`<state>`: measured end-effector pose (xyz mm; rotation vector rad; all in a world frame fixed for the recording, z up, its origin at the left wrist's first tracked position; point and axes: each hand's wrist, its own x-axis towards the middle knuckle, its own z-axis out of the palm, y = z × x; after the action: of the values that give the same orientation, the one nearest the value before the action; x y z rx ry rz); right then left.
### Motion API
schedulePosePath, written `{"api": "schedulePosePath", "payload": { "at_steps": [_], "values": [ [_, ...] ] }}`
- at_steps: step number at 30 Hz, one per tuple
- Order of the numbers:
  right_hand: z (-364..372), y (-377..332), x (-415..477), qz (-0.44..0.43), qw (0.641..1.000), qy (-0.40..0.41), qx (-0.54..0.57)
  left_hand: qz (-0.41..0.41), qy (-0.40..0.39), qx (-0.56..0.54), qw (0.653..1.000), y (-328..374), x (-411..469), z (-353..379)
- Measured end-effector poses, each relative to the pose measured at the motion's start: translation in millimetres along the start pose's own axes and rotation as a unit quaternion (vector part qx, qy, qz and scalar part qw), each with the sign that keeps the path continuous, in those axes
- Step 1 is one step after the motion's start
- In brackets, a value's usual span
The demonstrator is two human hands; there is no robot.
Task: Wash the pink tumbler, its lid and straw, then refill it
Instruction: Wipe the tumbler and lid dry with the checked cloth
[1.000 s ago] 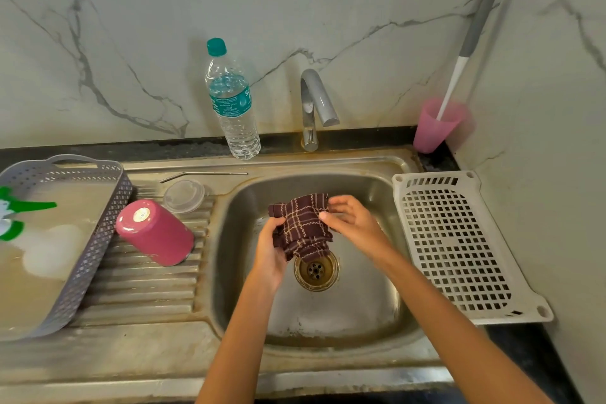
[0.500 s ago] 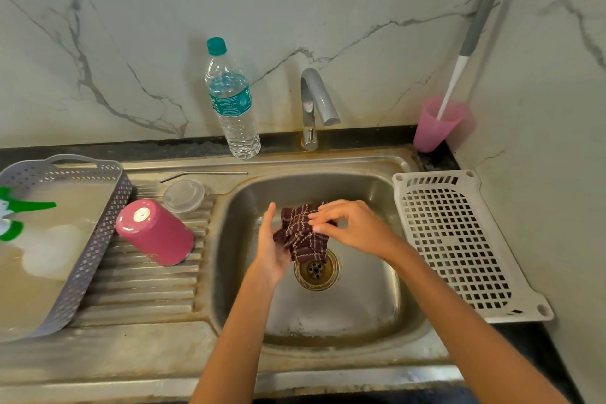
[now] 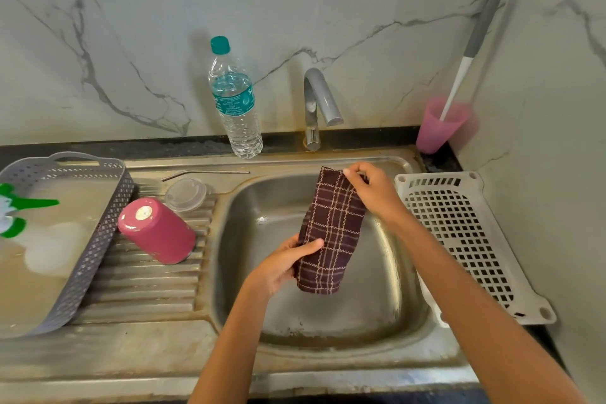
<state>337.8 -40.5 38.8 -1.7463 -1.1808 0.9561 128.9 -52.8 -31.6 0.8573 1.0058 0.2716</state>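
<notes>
The pink tumbler (image 3: pixel 157 230) stands upside down on the ribbed drainboard left of the sink basin (image 3: pixel 387 275). Its clear lid (image 3: pixel 186 194) lies just behind it, and the metal straw (image 3: pixel 205 173) lies along the back of the drainboard. A dark brown checked cloth (image 3: pixel 331 229) hangs over the basin. My right hand (image 3: pixel 372 188) pinches the cloth's top corner. My left hand (image 3: pixel 283 264) grips its lower left edge, thumb on the front. A water bottle (image 3: pixel 235 102) with a teal cap stands behind the drainboard.
The tap (image 3: pixel 317 105) is at the back of the sink, with no water running. A grey perforated basket (image 3: pixel 82 239) sits far left. A white slotted tray (image 3: pixel 465 239) lies right of the sink. A pink cup (image 3: pixel 437 128) holding a long brush stands in the back right corner.
The cloth was bunched between both hands over the drain. My right hand has since risen toward the back right and the cloth now hangs unfolded between my hands.
</notes>
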Motion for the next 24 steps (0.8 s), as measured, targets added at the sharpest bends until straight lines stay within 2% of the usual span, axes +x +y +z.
{"api": "schedulePosePath", "payload": {
  "at_steps": [3, 7, 10, 14, 17, 19, 21, 22, 24],
  "values": [
    [-0.5, -4.0, -2.6, -0.011, 1.0, -0.025, 0.007, -0.028, 0.019, 0.011, 0.999, 0.8, 5.6, -1.2],
    [-1.8, -7.4, -6.7, 0.001, 0.994, -0.102, 0.035, -0.051, 0.042, -0.067, 0.996, -1.6, 9.8, -0.3],
    [0.1, -8.5, -11.8, -0.037, 0.989, -0.142, 0.021, -0.07, 0.062, -0.108, 0.99, 0.2, 11.6, 1.4],
    [5.2, 1.6, -28.6, -0.08, 0.967, -0.239, 0.02, -0.02, 0.078, -0.197, 0.977, 10.9, 9.6, 2.0],
    [13.6, 12.4, -45.5, -0.082, 0.962, -0.259, -0.011, 0.007, 0.073, -0.283, 0.956, 17.2, 7.7, -2.8],
    [14.3, 16.5, -50.6, -0.078, 0.957, -0.277, -0.034, 0.015, 0.063, -0.282, 0.957, 21.0, 5.7, -4.6],
    [12.9, 16.8, -51.6, -0.085, 0.945, -0.313, -0.044, 0.032, 0.027, -0.215, 0.976, 20.1, 3.7, -3.6],
    [12.2, 16.0, -51.7, -0.085, 0.948, -0.306, -0.035, 0.04, 0.024, -0.174, 0.984, 19.2, 2.0, -1.4],
    [12.1, 15.8, -50.1, -0.067, 0.979, -0.193, 0.0, 0.053, 0.034, -0.144, 0.988, 17.4, 0.9, 1.9]
  ]
}}
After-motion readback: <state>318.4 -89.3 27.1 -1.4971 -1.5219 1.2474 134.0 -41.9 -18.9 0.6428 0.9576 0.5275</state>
